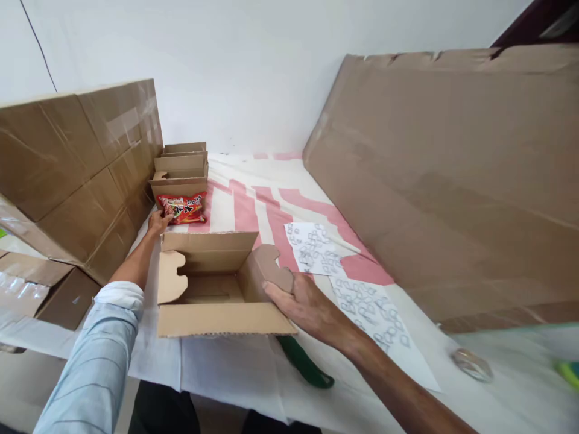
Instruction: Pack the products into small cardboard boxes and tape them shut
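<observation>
An open cardboard box (pixel 226 319) with its flaps spread stands in front of me, its inside showing bare cardboard. My right hand (pixel 301 304) grips the right side flap, thumb on the inner face. Farther back on the left, my left hand (pixel 159 222) has its fingers on the left end of a shiny red food packet (pixel 186 209) with bold lettering. The packet is at the front of a row of smaller open cardboard boxes (pixel 181 163). Whether it rests inside the nearest one cannot be made out.
Tall cardboard walls stand at left (pixel 108 138) and right (pixel 443 169). Two drawn-on paper sheets (pixel 312 247) lie on the pink-and-white cloth (pixel 242 211). A dark green curved object (pixel 307 364) pokes out beneath the box. A tape roll (pixel 471 364) lies right; another carton (pixel 49 289) sits left.
</observation>
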### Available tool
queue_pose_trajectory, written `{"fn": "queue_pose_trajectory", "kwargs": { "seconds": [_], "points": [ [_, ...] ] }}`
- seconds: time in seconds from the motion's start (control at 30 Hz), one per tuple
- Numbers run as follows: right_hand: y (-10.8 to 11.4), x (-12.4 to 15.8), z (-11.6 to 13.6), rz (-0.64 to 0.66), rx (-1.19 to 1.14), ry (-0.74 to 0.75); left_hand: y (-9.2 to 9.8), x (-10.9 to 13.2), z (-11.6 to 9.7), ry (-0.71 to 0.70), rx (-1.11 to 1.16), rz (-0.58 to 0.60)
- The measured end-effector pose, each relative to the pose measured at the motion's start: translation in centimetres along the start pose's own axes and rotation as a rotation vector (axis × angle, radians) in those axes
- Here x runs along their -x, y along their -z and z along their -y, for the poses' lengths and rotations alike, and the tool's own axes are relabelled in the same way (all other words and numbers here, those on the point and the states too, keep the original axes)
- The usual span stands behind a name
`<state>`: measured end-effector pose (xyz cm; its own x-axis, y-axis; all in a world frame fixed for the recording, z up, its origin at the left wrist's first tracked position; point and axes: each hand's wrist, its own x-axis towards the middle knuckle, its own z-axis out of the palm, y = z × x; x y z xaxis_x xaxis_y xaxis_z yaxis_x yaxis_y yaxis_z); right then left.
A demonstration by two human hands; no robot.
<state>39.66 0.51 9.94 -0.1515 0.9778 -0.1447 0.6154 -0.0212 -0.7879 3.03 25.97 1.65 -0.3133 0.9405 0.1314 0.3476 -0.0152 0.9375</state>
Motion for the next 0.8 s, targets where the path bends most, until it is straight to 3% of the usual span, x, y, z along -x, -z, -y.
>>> {"fn": "queue_pose_trajectory", "kwargs": {
  "seconds": [0.1, 0.2, 0.27, 0.33, 0.4, 0.5, 0.57, 0.67, 0.8],
  "points": [
    [-0.2, -2.3, -0.1, -0.016, 0.033, -0.002, 1.1, 0.8, -1.7, 0.001, -0.013, -0.112],
    [-0.7, -5.0, 0.0, -0.038, 0.069, -0.011, 4.2, 3.8, -4.3, -0.048, 0.025, -0.193],
    [-1.2, -7.1, 0.5, -0.063, 0.082, 0.011, 7.1, 7.4, -6.3, -0.130, 0.052, -0.241],
    [-1.9, -9.4, 1.6, -0.088, 0.106, 0.041, 9.6, 11.9, -8.1, -0.369, 0.059, -0.348],
    [-2.7, -11.7, 3.3, -0.116, 0.159, 0.040, 11.0, 16.6, -9.5, -0.485, 0.007, -0.374],
    [-3.8, -14.2, 6.0, -0.154, 0.179, 0.069, 10.4, 21.6, -9.7, -0.526, -0.105, -0.216],
    [-4.1, -14.7, 7.3, -0.178, 0.129, 0.143, 8.9, 22.9, -8.5, -0.464, -0.163, -0.026],
    [-4.1, -12.6, 7.3, -0.221, 0.059, 0.258, 6.4, 21.9, -5.9, -0.308, -0.245, 0.186],
    [-4.1, -5.4, 3.0, -0.210, 0.027, 0.371, 3.5, 18.6, -3.1, -0.196, -0.273, 0.252]
  ]
}}
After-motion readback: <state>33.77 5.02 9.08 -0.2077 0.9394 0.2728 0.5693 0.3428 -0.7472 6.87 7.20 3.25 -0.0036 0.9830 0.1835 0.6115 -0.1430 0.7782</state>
